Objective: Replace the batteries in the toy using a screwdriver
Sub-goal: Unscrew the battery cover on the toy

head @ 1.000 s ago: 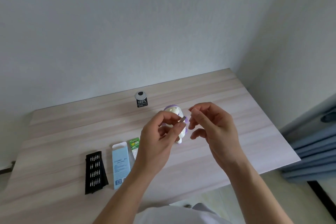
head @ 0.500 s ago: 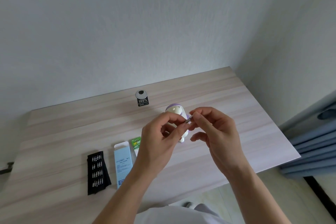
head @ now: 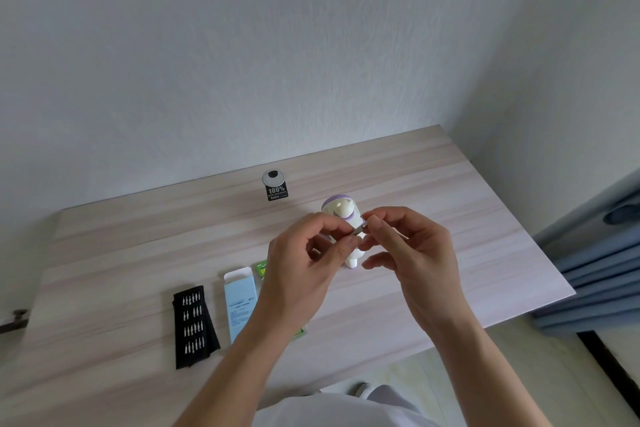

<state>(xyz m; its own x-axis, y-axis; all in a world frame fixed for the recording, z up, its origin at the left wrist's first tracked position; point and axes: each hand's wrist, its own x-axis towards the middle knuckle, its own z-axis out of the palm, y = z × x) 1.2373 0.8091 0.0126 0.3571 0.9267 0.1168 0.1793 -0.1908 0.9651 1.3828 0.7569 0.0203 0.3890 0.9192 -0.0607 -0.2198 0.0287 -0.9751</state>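
Head view: only cam, so all lines below come from it.
Toy (head: 341, 215): white w/ purple trim, on table (head: 467, 204), lower part hidden behind the fingers; upright or lying, can't tell.
Left hand (head: 301, 270): just in front of toy, thumb + forefinger pinching a small grey metal piece (head: 358, 229); other fingers curled.
Right hand (head: 412, 253): right of toy, thumb + forefinger pinching same piece from other end.
Metal piece: held above toy, not touching it. Prob a driver bit or shaft end, too small to tell.
Bit rack (head: 194, 326): black, well left of toy, nearer person.
Blue box (head: 240, 302): flap open, betw rack and toy.
Green pack (head: 260, 269): just left of toy, mostly behind left hand; prob new batteries.
Step (my guess): fitting or sorting the bit before the toy's screw.
Do it well: keep both pinches firm, line the parts up straight, push in fully, work over table so a drop doesn't roll off.
Risk: tiny part slips.
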